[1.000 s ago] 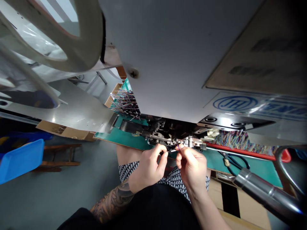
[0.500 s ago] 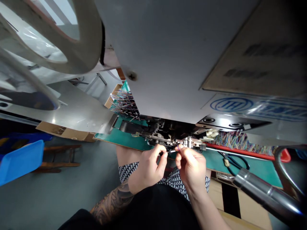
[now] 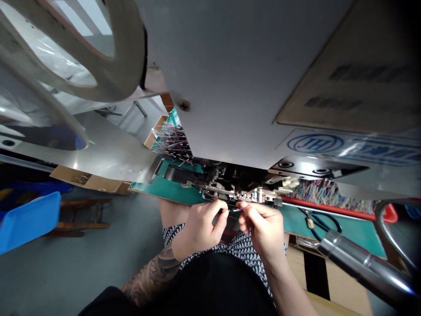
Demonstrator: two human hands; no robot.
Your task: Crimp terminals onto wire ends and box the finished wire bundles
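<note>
Both hands are close together just in front of the metal mechanism [image 3: 230, 191] under a large grey machine [image 3: 226, 87]. My left hand [image 3: 204, 224] is pinched, with thumb and forefinger on the end of a thin wire [image 3: 234, 210]. My right hand [image 3: 263, 226] pinches the wire's other side, where a small bit of purple shows at the fingertips. The wire spans the short gap between the hands. Its ends are hidden by the fingers or too small to make out.
Right of the mechanism, a red tray [image 3: 390, 213] holds many coloured wires, with dark-handled scissors [image 3: 324, 222] before it. A metal lamp arm [image 3: 358, 259] reaches in at lower right. More wires [image 3: 173, 141] lie back left. A blue tray [image 3: 31, 221] stands far left.
My right fingertips have moved slightly left and turned, closer to my left hand. The purple bit has come down between the hands. My left hand has barely shifted.
</note>
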